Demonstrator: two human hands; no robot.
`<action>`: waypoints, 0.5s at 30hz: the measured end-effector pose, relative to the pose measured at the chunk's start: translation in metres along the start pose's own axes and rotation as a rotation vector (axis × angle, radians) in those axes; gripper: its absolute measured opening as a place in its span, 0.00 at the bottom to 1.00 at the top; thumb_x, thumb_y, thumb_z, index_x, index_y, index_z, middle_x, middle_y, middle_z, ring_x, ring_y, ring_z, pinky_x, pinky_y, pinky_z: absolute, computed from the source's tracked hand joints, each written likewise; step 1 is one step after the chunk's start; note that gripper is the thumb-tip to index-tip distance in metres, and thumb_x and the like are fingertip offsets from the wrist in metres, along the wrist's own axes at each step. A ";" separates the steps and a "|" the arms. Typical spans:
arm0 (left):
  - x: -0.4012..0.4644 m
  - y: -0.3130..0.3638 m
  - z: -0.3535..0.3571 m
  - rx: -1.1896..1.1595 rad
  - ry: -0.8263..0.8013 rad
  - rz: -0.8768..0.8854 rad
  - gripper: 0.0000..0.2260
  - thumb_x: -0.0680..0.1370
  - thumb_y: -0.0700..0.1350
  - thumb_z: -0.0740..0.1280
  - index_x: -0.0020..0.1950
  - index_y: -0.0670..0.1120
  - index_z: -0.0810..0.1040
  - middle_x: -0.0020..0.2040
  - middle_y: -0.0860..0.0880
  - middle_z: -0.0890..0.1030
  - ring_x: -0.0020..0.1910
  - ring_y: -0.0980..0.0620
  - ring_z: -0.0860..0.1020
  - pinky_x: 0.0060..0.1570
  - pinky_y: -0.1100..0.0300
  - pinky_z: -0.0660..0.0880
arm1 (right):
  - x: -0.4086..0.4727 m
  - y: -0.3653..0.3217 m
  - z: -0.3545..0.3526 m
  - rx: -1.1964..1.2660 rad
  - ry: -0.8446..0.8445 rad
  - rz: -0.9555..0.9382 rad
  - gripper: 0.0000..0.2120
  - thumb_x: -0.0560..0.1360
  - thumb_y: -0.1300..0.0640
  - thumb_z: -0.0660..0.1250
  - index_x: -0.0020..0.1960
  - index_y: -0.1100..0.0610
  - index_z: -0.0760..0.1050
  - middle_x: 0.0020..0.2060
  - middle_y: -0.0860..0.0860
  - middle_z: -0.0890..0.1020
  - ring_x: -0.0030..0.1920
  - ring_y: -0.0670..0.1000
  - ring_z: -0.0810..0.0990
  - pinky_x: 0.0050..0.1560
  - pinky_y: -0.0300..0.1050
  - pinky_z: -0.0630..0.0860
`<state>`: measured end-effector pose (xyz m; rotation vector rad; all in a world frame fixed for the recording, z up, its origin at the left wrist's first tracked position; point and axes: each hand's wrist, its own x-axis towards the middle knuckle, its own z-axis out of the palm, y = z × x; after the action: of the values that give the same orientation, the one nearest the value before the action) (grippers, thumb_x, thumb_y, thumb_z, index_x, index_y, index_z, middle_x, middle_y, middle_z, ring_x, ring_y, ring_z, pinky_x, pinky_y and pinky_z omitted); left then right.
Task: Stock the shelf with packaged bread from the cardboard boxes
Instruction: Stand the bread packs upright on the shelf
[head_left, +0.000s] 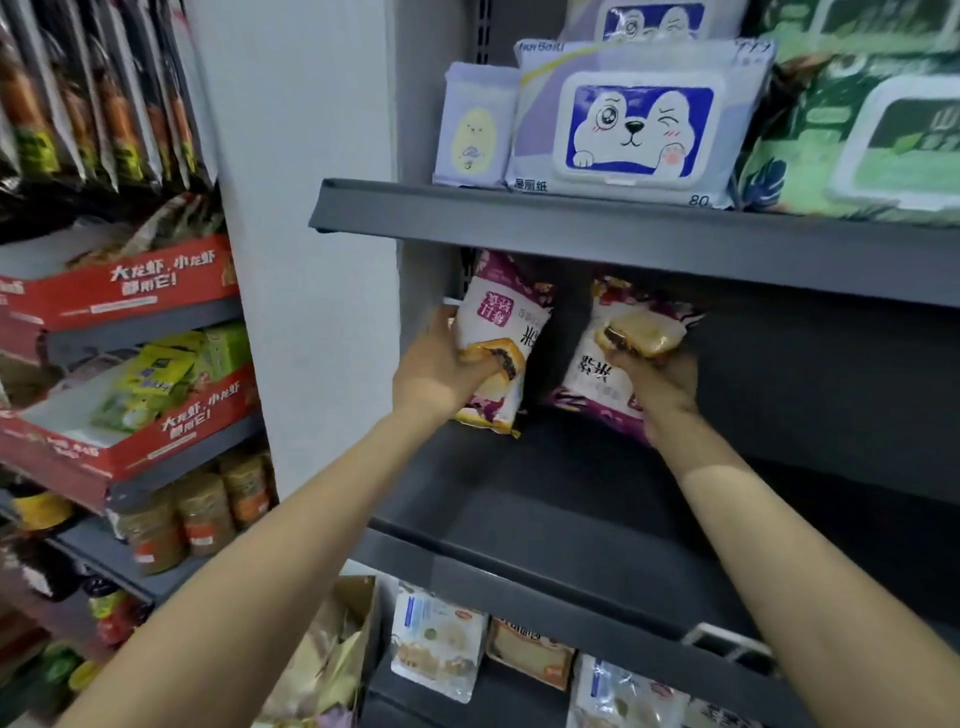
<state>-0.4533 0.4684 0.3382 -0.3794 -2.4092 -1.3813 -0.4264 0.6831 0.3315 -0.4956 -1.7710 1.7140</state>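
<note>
A person's left hand (441, 364) and right hand (662, 382) each reach into a dark grey shop shelf (545, 493), each grip grasping one packet of bread. The left bread packet (501, 332), white with purple print, stands nearly upright at the shelf's left end, close to the side panel, its lower edge just above the shelf floor; the thumb curls over the picture of filled bread on its front. The right bread packet (618, 353), of the same design, tilts to the right, held from below and behind by curled fingers. The two packets are near each other but apart, both under the front lip of the shelf above (571, 228).

On that upper shelf sit a wet-wipe pack with a cartoon cat lid (636, 124), a small pale packet (472, 130) beside it on the left, and green wipe packs (857, 135) on the right. Below the shelf being filled lie further bread packets (439, 644). An open cardboard box (332, 660) shows at the bottom, between the arms. On the neighbouring rack to the left, red display trays (130, 291) hold sachets, with jars (197, 514) beneath.
</note>
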 end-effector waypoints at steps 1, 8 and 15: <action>0.002 -0.001 -0.001 0.024 0.010 0.013 0.26 0.68 0.52 0.73 0.61 0.49 0.66 0.58 0.50 0.79 0.53 0.48 0.79 0.50 0.53 0.76 | 0.005 0.000 0.002 -0.155 0.055 -0.072 0.34 0.65 0.57 0.78 0.65 0.63 0.67 0.62 0.59 0.76 0.64 0.57 0.74 0.66 0.51 0.70; 0.004 -0.005 0.000 -0.155 -0.036 -0.011 0.24 0.73 0.46 0.72 0.64 0.47 0.65 0.48 0.54 0.76 0.44 0.54 0.77 0.44 0.63 0.73 | 0.031 0.019 0.039 -0.488 -0.035 -0.182 0.37 0.65 0.44 0.76 0.65 0.61 0.67 0.62 0.58 0.75 0.64 0.60 0.73 0.61 0.50 0.72; 0.006 -0.016 0.004 -0.250 -0.172 -0.083 0.23 0.72 0.47 0.73 0.64 0.48 0.67 0.56 0.51 0.80 0.50 0.51 0.79 0.51 0.60 0.76 | 0.030 0.052 0.062 -0.620 -0.187 -0.021 0.39 0.70 0.46 0.72 0.70 0.62 0.56 0.69 0.60 0.67 0.66 0.61 0.70 0.61 0.54 0.71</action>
<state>-0.4662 0.4644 0.3262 -0.4823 -2.4141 -1.7613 -0.4969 0.6605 0.2872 -0.5799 -2.4386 1.1997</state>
